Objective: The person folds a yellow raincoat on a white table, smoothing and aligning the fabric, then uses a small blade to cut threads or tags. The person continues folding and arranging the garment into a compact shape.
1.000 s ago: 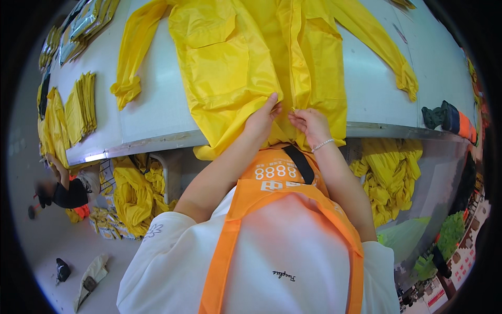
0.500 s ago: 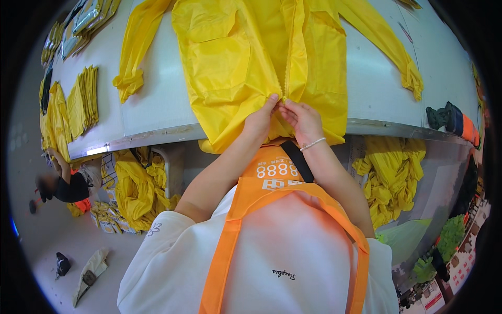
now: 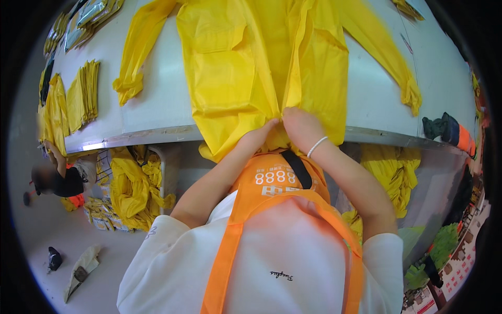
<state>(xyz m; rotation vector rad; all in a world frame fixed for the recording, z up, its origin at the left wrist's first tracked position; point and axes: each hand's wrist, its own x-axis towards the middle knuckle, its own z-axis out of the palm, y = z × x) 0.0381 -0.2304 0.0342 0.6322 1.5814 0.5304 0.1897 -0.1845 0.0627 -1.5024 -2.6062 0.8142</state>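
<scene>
Yellow thin fabric fills the middle of the view: a raincoat (image 3: pixel 256 68) lies spread front-up on the pale bench (image 3: pixel 157 99), its sleeves flung out to either side and its lower hem hanging over the near edge. The left hand (image 3: pixel 259 137) and the right hand (image 3: pixel 300 125) meet at that hem, right at the bench edge, almost touching each other. Both sets of fingers are closed, pinching the gathered fabric at the bottom of the front opening, where the cloth bunches into folds between them. A white bracelet (image 3: pixel 317 146) circles the right wrist.

An orange apron (image 3: pixel 277 180) hangs over a white shirt (image 3: pixel 293 261), with a black strap crossing its upper part just below the hands.

On the far left of the bench sits a stack of folded yellow pieces (image 3: pixel 83 94), well apart from the spread raincoat, and clear packets lie near the top left corner. Under the bench, more crumpled yellow garments (image 3: pixel 133 191) are heaped on the left, and another heap (image 3: pixel 389 178) shows on the right. A dark green and orange bundle (image 3: pixel 444 131) rests on the right end of the bench. Another person (image 3: pixel 57 178) crouches on the floor at the left. A scrap of pale wrapping (image 3: pixel 81 264) lies on the floor at lower left.
</scene>
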